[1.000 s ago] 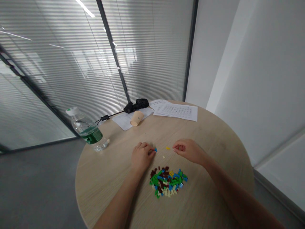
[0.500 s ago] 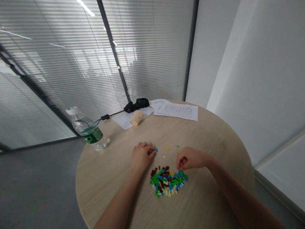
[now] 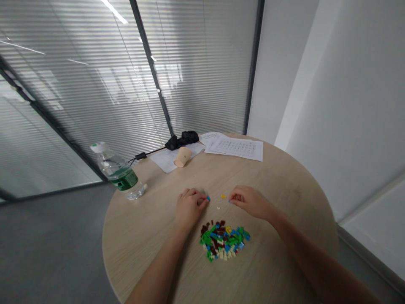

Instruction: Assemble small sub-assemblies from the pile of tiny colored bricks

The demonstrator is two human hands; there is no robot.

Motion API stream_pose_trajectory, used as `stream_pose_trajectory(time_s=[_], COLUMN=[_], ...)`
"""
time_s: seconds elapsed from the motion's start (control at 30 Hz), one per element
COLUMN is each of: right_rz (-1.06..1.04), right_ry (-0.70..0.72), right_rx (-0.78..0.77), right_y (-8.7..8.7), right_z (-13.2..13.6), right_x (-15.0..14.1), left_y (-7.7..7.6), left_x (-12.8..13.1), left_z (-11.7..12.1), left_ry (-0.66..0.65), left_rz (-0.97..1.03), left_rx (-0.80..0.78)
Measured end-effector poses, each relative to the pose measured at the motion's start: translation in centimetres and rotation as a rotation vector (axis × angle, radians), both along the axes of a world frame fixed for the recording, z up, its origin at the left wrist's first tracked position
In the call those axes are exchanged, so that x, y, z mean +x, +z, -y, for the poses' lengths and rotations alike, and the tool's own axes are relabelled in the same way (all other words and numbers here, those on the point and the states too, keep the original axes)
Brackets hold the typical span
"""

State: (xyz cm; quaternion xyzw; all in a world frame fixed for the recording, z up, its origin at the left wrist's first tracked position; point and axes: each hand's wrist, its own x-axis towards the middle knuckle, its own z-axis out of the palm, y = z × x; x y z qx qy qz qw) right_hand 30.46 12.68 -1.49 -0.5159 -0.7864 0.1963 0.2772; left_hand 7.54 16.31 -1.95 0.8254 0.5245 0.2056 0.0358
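Note:
A pile of small toy bricks (image 3: 224,240) in green, brown, blue, cream and yellow lies on the round wooden table (image 3: 284,185). Just beyond it, my left hand (image 3: 189,206) rests on the table with fingers curled, pinching a tiny blue brick (image 3: 208,198) at its fingertips. My right hand (image 3: 248,200) is to the right, fingers pinched together on a small blue piece. Between the hands lie a loose yellow brick (image 3: 223,196) and a cream brick (image 3: 218,207).
A water bottle (image 3: 118,172) with a green label lies at the table's left edge. At the back are a tipped paper cup (image 3: 182,156), printed sheets (image 3: 236,147), a black bundle (image 3: 182,139) and a cable. Glass walls with blinds stand behind.
My right hand went from the far spot down to the pile and has come back up beside the yellow brick. The green brick it left there is now hidden. The left hand stayed put.

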Motion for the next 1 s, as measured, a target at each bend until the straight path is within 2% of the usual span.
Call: stream_pose_trajectory(time_s=[0.13, 0.3, 0.4, 0.73, 0.83, 0.93, 1.0], right_rz=[-0.104, -0.189, -0.206, -0.19, -0.167, -0.159, -0.151], right_ry=[-0.026, 0.052, 0.104, 0.139, 0.108, 0.035, 0.011], right_rx=[0.063, 0.134, 0.16, 0.217, 0.237, 0.261, 0.267], right_y=[0.2, 0.0, 0.0, -0.3, -0.2, 0.1, 0.2], right_z=[0.4, 0.9, 1.1, 0.9, 0.8, 0.7, 0.6], right_x=[-1.1, -2.1, -2.4, -2.3, -1.8, -1.2, -1.0], left_y=[0.1, 0.6, 0.8, 0.3, -0.3, -0.8, -0.9], left_x=[0.0, 1.0, 1.6, 2.0, 1.5, 0.8, 0.3], left_z=[0.1, 1.1, 1.7, 1.8, 1.0, 0.0, -0.4], left_ry=[-0.041, -0.337, -0.417, -0.33, -0.255, -0.123, -0.064], left_rz=[0.156, 0.419, 0.497, 0.535, 0.478, 0.333, 0.24], left_rx=[0.054, -0.052, -0.107, -0.196, -0.098, 0.059, 0.103])
